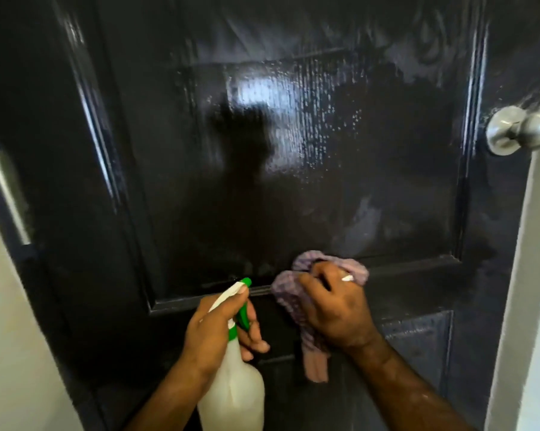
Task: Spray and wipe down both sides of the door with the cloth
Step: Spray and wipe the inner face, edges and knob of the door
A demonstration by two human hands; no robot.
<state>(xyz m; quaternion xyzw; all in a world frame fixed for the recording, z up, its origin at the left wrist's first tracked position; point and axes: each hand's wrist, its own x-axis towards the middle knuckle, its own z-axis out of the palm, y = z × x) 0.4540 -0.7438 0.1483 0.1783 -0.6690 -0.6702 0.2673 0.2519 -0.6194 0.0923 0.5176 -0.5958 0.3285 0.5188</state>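
Note:
A glossy black panelled door (262, 150) fills the view, its upper panel wet with spray droplets and wipe streaks. My left hand (218, 328) grips the neck of a white spray bottle (234, 387) with a green and white trigger head, nozzle pointing at the door's lower moulding. My right hand (334, 306) holds a bunched pink checked cloth (296, 293) and presses it against the horizontal moulding between the panels; one end of the cloth hangs down below the wrist.
A silver round door knob (520, 129) sticks out at the right edge of the door. A pale door frame (530, 275) runs down the right side. A light wall (10, 337) lies at the lower left.

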